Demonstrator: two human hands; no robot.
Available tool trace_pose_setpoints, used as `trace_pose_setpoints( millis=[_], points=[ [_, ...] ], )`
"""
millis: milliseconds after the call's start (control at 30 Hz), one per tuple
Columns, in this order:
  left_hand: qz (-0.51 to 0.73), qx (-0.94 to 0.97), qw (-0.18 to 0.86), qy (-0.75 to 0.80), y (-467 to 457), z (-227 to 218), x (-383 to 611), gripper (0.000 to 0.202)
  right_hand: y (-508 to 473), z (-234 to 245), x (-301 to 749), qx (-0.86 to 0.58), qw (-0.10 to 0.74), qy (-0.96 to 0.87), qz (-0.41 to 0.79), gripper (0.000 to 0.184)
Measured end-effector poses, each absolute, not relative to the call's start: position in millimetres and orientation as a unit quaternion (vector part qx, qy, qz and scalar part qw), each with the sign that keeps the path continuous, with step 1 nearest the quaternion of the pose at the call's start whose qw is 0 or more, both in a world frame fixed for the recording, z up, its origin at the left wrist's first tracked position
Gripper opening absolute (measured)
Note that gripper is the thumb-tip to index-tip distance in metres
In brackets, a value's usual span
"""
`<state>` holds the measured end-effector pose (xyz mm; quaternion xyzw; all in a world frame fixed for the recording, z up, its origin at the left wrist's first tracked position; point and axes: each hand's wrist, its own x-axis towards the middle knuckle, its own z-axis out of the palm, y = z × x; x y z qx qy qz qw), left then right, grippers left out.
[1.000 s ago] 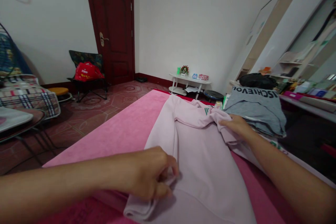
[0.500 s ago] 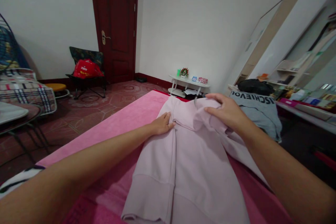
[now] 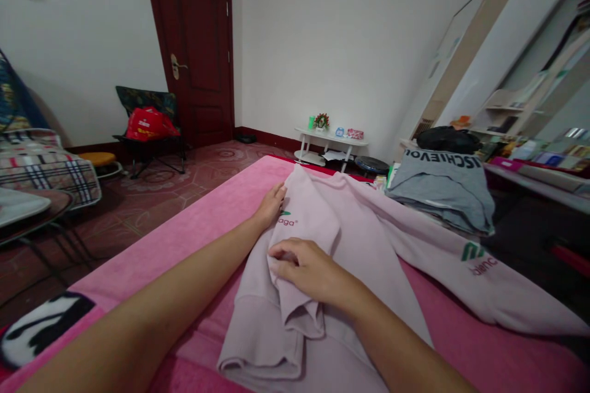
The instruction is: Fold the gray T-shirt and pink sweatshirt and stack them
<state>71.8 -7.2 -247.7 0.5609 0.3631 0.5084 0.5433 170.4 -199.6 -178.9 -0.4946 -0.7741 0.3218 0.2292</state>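
Observation:
A pale pink sweatshirt (image 3: 364,239) lies partly folded, with one sleeve (image 3: 306,196) laid down along its body and green and dark red print on that sleeve. The other sleeve (image 3: 465,264) stretches out to the right, also printed. At the left edge of the folded part, my left hand (image 3: 271,204) rests with its fingers extended against the cloth. Lower down, my right hand (image 3: 311,270) has its fingers curled at the folded sleeve's edge, thumb near the index finger. Its fingertips are partly hidden.
Beneath the garment spreads a pink blanket (image 3: 193,227) with a black-and-white pattern at the lower left. Folded grey clothes (image 3: 442,190) are stacked on the right. Farther off stand a small white table (image 3: 332,137) and a chair holding a red bag (image 3: 151,124).
My right hand has moved from the sweatshirt's far right part down and left, bringing the sleeve over the body. My left hand has shifted slightly up and left.

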Motion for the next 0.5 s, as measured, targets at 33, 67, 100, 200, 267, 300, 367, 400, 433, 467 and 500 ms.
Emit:
trace_pose_setpoints(
  millis=[33,67,100,200,267,300,367,400,433,467,500],
  points=[
    [0.511,0.564,0.537,0.365,-6.1,-249.3,72.3,0.052,-197.6,-179.8,175.7,-0.488,0.233,-0.756,0.368,0.029],
    [0.513,0.568,0.530,0.366,-5.0,-251.0,72.8,0.051,-196.7,-178.8,181.4,-0.478,0.226,-0.742,0.412,0.036],
    [0.515,0.573,0.523,0.365,-3.7,-252.5,73.3,0.050,-197.0,-176.2,187.2,-0.461,0.213,-0.740,0.441,0.043],
    [0.521,0.591,0.501,0.358,0.2,-256.4,74.7,0.047,-203.5,-164.0,199.4,-0.388,0.164,-0.806,0.416,0.058],
    [0.524,0.601,0.487,0.356,2.0,-258.5,75.4,0.045,-209.5,-157.9,199.7,-0.359,0.134,-0.856,0.347,0.059],
    [0.525,0.605,0.482,0.355,2.6,-259.3,75.6,0.045,-212.0,-156.6,197.6,-0.358,0.123,-0.871,0.313,0.055],
    [0.528,0.612,0.471,0.353,3.1,-260.7,76.0,0.044,-214.9,-157.0,190.9,-0.371,0.107,-0.885,0.261,0.042],
    [0.529,0.616,0.465,0.353,3.1,-261.2,76.1,0.045,-215.2,-157.9,187.7,-0.379,0.107,-0.885,0.246,0.036],
    [0.529,0.620,0.460,0.352,2.9,-261.5,76.1,0.045,-214.9,-158.8,185.3,-0.390,0.117,-0.882,0.238,0.031],
    [0.529,0.625,0.455,0.351,2.7,-261.7,76.0,0.045,-214.2,-159.3,183.9,-0.401,0.136,-0.874,0.237,0.030],
    [0.527,0.629,0.450,0.352,2.3,-261.8,75.8,0.045,-213.3,-159.3,183.6,-0.410,0.161,-0.865,0.242,0.030]
  ],
)
